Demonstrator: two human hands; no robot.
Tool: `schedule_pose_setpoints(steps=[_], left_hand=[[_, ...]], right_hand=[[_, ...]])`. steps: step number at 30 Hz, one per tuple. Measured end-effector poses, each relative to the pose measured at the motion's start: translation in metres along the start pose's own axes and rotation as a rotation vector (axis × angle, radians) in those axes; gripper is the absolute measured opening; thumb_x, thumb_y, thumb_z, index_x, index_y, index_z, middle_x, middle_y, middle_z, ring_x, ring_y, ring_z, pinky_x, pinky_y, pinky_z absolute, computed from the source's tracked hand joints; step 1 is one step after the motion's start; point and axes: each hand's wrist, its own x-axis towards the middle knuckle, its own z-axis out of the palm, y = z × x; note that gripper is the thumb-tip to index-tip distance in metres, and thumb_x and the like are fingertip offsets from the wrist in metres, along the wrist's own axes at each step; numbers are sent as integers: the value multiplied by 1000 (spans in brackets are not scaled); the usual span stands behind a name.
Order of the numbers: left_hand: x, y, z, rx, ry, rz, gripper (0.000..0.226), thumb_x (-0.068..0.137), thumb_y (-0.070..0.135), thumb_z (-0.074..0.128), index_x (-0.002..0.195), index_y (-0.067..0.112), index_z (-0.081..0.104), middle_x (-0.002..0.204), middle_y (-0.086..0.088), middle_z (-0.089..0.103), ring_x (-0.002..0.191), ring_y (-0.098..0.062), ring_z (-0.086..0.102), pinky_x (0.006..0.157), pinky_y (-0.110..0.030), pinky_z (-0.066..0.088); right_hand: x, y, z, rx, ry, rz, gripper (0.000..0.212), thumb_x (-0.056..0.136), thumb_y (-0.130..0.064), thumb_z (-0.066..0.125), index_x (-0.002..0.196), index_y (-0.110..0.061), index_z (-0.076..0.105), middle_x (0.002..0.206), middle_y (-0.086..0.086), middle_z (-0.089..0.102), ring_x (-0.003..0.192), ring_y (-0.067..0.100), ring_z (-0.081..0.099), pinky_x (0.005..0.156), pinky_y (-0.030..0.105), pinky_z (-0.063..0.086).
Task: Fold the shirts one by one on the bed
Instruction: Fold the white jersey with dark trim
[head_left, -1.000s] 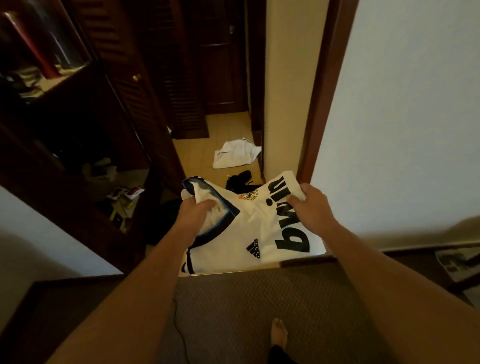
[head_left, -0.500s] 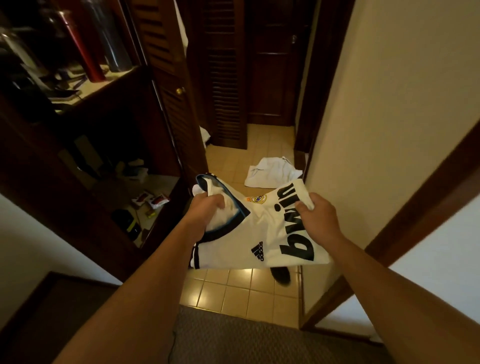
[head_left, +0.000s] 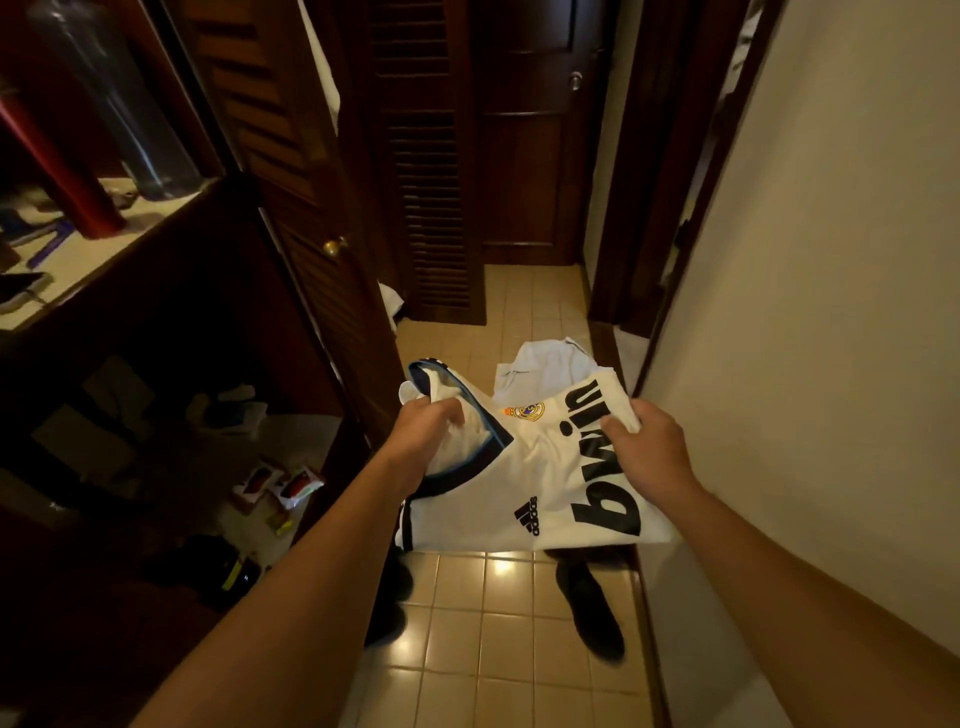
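Both hands hold 1 white jersey (head_left: 524, 467) in the air over the tiled floor (head_left: 498, 623): the left hand (head_left: 426, 428) bunches its collar, the right hand (head_left: 641, 447) clutches its far edge. With no bed in view, the slack cloth could slip and drop near the dark shoes (head_left: 589, 603).

Head view, down over tiled floor (head_left: 498, 613)
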Motion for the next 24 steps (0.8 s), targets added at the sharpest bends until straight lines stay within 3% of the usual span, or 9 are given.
schedule_pose_setpoints(steps=[6, 11, 14, 24], left_hand=[[92, 52, 0, 8, -30, 12, 43, 80, 21, 63, 121, 9, 62, 113, -16, 64, 99, -33, 60, 72, -36, 47], [164, 89, 20, 0, -26, 8, 41, 83, 21, 63, 121, 9, 61, 117, -12, 62, 103, -31, 58, 80, -38, 46], [200, 111, 33, 3, -13, 14, 31, 86, 19, 62, 115, 9, 61, 104, -7, 61, 91, -24, 56, 71, -34, 43], [313, 185, 66, -11, 81, 18, 28, 86, 20, 63, 113, 12, 60, 94, -6, 63, 84, -24, 58, 67, -31, 44]], right_hand=[[86, -26, 29, -19, 32, 15, 17, 100, -25, 58, 113, -17, 64, 94, 2, 64, 86, 21, 62, 71, 32, 47], [165, -32, 42, -40, 35, 40, 19, 100, -30, 57, 114, -19, 64, 97, 3, 66, 88, 23, 64, 80, 42, 56], [215, -35, 46, -48, 22, 41, 18, 99, -30, 57, 112, -20, 63, 99, 5, 66, 89, 25, 64, 82, 47, 57], [370, -61, 62, -42, -50, 40, 25, 98, -36, 57, 119, -23, 64, 104, 1, 69, 92, 23, 67, 84, 46, 58]])
